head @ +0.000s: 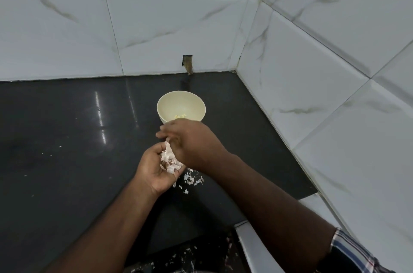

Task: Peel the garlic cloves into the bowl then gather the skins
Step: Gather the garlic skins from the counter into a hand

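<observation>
Starting at the left, I see the left hand [154, 167] held palm up over the black counter [67, 149], its fingers curled to cup a heap of garlic skins [169, 158]. Just right of it, and touching that heap from above, the right hand [190, 140] bends over the cupped palm, fingertips pinching at the top of the papery pile; I cannot tell whether a clove is hidden in there.

The relation I care about is below and slightly right of the left hand: a loose scatter of skins [193, 178] lies on the counter directly under the right wrist, close to the near edge. The right hand is the nearer one, since it hangs over them, while the left is full. I judge the next sweep should run from those flakes toward the cupped left palm.

Beyond both hands stands the cream bowl [163, 102], upright, with peeled cloves [180, 116] at its bottom, so the peeling looks mostly done. Further right, the tiled wall [312, 71] closes the corner.
</observation>
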`<state>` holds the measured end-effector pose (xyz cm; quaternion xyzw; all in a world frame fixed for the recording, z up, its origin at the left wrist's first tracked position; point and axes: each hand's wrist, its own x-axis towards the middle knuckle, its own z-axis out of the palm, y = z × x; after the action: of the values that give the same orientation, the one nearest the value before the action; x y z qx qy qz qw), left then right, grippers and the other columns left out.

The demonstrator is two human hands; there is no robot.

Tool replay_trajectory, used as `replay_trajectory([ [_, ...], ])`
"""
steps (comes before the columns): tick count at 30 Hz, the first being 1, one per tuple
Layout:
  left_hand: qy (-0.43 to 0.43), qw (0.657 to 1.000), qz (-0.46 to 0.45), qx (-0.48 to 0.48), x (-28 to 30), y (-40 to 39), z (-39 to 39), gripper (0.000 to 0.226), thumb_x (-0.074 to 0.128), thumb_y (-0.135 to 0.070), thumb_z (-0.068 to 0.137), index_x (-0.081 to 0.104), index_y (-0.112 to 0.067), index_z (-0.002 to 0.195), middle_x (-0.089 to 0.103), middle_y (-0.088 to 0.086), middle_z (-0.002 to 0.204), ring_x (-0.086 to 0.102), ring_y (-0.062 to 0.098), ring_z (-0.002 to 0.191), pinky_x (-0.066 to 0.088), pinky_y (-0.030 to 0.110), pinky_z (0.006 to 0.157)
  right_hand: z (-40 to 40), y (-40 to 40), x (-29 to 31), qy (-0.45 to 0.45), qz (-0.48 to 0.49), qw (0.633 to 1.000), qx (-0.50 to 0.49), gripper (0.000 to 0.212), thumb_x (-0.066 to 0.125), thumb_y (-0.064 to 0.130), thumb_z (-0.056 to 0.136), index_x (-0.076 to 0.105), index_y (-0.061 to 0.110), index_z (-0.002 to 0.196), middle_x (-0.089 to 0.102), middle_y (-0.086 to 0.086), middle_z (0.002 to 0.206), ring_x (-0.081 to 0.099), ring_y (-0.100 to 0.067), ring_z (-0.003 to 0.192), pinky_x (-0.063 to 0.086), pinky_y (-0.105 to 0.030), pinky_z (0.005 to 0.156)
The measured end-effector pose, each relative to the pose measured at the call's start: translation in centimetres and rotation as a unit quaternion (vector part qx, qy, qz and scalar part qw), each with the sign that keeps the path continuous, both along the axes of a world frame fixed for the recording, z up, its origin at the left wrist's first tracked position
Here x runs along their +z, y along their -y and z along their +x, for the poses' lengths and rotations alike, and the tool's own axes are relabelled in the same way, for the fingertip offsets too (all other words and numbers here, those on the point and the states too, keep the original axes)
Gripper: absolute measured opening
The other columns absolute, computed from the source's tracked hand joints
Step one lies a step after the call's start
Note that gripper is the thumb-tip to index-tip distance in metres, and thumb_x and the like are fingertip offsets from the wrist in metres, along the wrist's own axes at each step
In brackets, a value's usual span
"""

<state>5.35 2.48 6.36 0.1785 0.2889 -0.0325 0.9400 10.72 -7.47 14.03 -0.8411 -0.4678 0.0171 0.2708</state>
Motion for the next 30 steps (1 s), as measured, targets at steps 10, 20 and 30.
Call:
replay_trajectory([
  [10,-0.049,0.994,-0.03,0.089,-0.3,-3.6,-0.5,0.034,0.039,-0.016,0.1,0.066,0.001,0.111,0.073,0.018,0.11,0.07,0.034,0.1,0.062,0.047,0.073,1.4,6.3,-6.7,-0.327,0.141,0.923,-0.145,0.014,0.066,0.007,0.089,0.075,0.016,0.095,0.076,0.0,0.086,0.07,-0.015,0.08,0.06,-0.041,0.082],
  [20,-0.057,0.988,-0.039,0.138,-1.1,-4.9,-1.2,0.034,0.038,-0.013,0.099,0.066,0.003,0.11,0.073,0.02,0.107,0.07,0.035,0.098,0.062,0.049,0.071,-1.6,4.1,-12.7,-0.411,0.084,0.906,-0.063,0.032,0.061,0.01,0.078,0.073,0.002,0.106,0.073,-0.003,0.087,0.069,-0.012,0.075,0.057,-0.033,0.083],
  [30,-0.028,0.983,-0.046,0.176,-1.3,-6.6,-2.3,0.029,0.046,-0.009,0.089,0.068,0.005,0.101,0.072,0.018,0.108,0.072,0.035,0.093,0.062,0.049,0.07,-5.2,0.0,-14.3,-0.373,0.113,0.921,0.015,0.025,0.063,-0.004,0.084,0.075,0.001,0.105,0.073,-0.004,0.111,0.067,-0.009,0.103,0.051,-0.03,0.1],
])
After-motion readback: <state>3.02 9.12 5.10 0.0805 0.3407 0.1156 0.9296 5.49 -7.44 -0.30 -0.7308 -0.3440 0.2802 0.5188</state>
